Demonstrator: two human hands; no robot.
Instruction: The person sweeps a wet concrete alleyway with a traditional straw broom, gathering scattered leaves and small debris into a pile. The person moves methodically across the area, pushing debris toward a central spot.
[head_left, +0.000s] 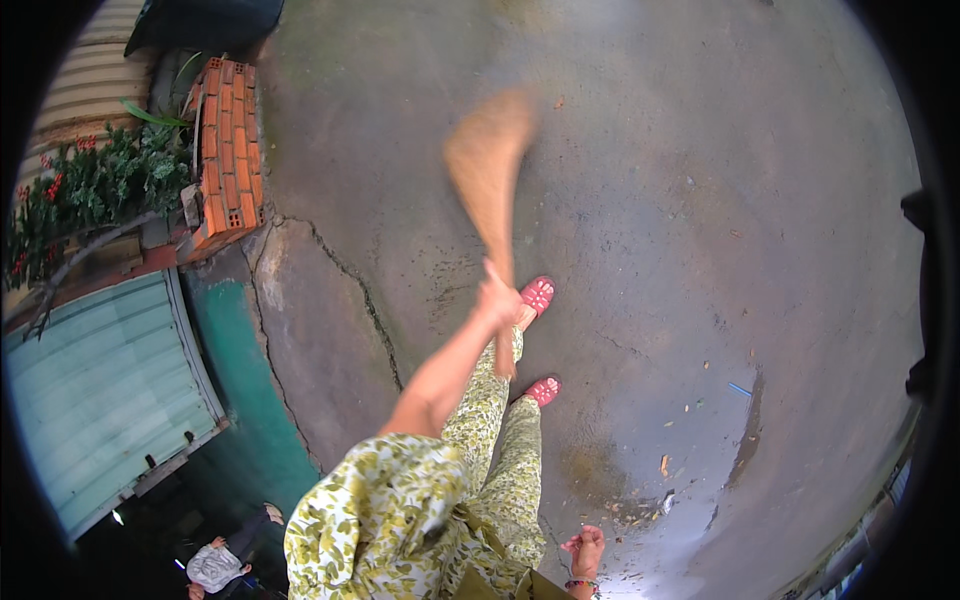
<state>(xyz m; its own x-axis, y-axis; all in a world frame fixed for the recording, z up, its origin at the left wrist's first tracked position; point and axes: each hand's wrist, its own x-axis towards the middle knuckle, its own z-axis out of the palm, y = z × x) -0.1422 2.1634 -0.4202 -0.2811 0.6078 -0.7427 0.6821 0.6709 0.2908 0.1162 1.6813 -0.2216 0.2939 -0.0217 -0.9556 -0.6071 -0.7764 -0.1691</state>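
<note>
My left hand is wrapped round the handle of a tan straw broom. Motion blurs the broom's fanned head, which points away from me over the wet concrete. The butt of the handle sticks out behind my fist, close to my patterned trouser leg. Low in the picture, my right hand hangs beside my body with a beaded bracelet at the wrist. Its fingers are loosely bent, and nothing shows in them.
Dry leaves and litter lie on the wet floor at the lower right, near a blue straw. Stacked orange bricks edge a planting bed at left. Another person is at the lower left beyond a corrugated panel.
</note>
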